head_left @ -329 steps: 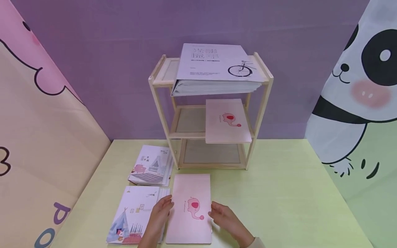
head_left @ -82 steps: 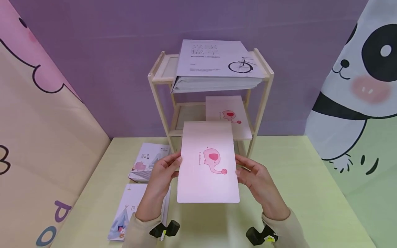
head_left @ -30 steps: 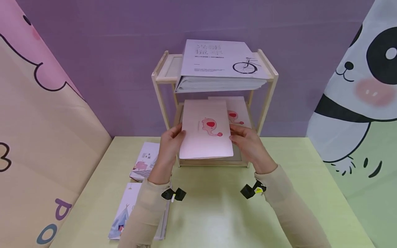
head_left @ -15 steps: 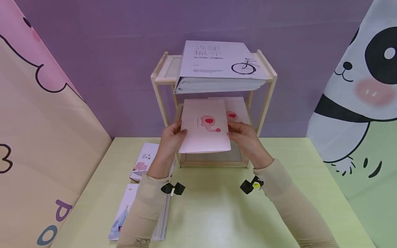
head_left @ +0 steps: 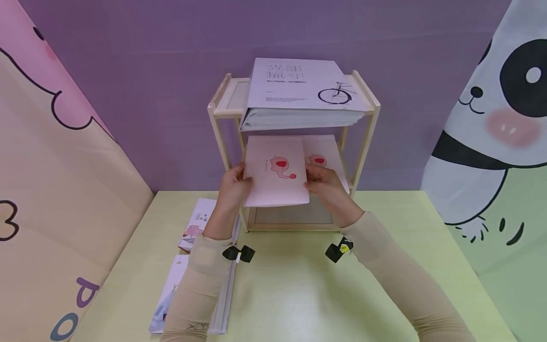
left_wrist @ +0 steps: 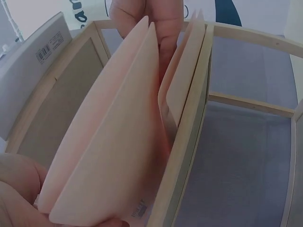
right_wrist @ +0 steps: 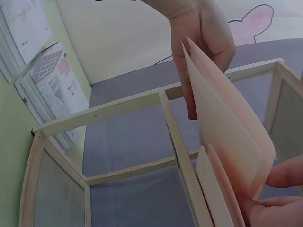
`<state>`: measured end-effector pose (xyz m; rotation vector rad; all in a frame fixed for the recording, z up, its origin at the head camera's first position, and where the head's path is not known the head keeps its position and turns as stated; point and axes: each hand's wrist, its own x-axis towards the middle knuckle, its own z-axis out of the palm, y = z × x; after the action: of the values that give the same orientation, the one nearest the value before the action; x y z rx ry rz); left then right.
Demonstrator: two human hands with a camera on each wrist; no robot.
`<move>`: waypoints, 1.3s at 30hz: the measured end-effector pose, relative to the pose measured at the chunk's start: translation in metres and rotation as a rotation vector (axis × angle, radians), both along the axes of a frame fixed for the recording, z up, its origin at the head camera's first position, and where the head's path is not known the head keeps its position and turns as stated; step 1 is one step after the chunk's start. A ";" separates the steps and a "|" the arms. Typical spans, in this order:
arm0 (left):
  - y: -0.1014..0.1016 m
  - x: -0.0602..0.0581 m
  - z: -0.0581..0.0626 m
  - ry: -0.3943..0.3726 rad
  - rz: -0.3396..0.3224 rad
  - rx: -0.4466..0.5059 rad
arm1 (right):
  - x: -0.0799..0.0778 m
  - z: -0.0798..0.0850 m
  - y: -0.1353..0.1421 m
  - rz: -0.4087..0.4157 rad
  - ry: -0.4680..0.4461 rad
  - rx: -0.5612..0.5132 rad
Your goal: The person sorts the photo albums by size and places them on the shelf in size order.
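Note:
A pink notebook with a red elephant (head_left: 277,171) spans my two hands at the middle shelf of the small wooden rack (head_left: 366,142). My left hand (head_left: 231,190) pinches its left edge, thumb on top. My right hand (head_left: 329,192) grips the right edge, its fingertips over the second pink notebook (head_left: 326,147), which lies on that shelf at the right. The held notebook overlaps the second one's left part. In the left wrist view, the held notebook's covers (left_wrist: 111,137) gape slightly and stand at an angle above the shelf board. The right wrist view shows the same covers (right_wrist: 227,118) from the other side.
A thick white book with a bicycle drawing (head_left: 299,85) lies on the rack's top and overhangs its front. Below is the bottom shelf (head_left: 295,218). Two stacks of white books, far (head_left: 198,221) and near (head_left: 171,289), sit left on the table, partly behind my left arm.
Over eleven seconds, the notebook went from the table up to the middle shelf between both hands. In the last second, it shifted left and slightly farther back, uncovering more of the second notebook.

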<state>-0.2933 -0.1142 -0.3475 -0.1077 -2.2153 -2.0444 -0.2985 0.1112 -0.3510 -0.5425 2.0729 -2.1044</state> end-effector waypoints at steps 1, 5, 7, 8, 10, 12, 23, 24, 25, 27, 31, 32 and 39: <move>0.000 -0.001 0.000 0.013 0.013 -0.024 | -0.001 0.000 -0.001 0.003 -0.001 -0.006; 0.002 -0.002 -0.001 0.065 0.054 -0.172 | -0.004 -0.001 -0.003 0.004 -0.015 0.002; 0.001 -0.003 -0.001 0.090 0.075 -0.259 | -0.005 0.000 -0.004 0.015 -0.017 0.011; 0.001 -0.004 -0.001 0.091 0.079 -0.290 | -0.006 0.000 -0.005 0.018 -0.018 0.020; 0.000 -0.006 -0.001 0.101 0.089 -0.335 | -0.007 0.000 -0.006 0.027 -0.024 0.027; -0.001 -0.008 0.000 0.127 0.102 -0.388 | -0.009 0.001 -0.007 0.035 -0.027 0.032; 0.000 -0.016 0.005 0.111 0.092 -0.602 | -0.017 0.004 -0.012 -0.008 -0.093 0.063; 0.000 -0.016 0.006 0.088 0.078 -0.614 | -0.017 0.004 -0.012 -0.014 -0.096 0.072; 0.000 -0.017 0.006 0.067 0.067 -0.627 | -0.017 0.005 -0.013 -0.018 -0.098 0.076; 0.001 -0.018 0.008 0.042 0.052 -0.660 | -0.017 0.005 -0.013 -0.022 -0.099 0.086; 0.002 -0.021 0.010 0.024 0.047 -0.683 | -0.019 0.005 -0.014 -0.012 -0.093 0.087; 0.002 -0.022 0.010 0.022 0.049 -0.684 | -0.020 0.004 -0.015 -0.008 -0.089 0.088; 0.004 -0.027 0.013 0.017 0.034 -0.691 | -0.021 0.004 -0.017 0.007 -0.064 0.066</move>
<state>-0.3204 -0.1101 -0.3344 -0.1446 -2.7738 -1.1684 -0.3194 0.0939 -0.3471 -0.4661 2.0936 -2.0143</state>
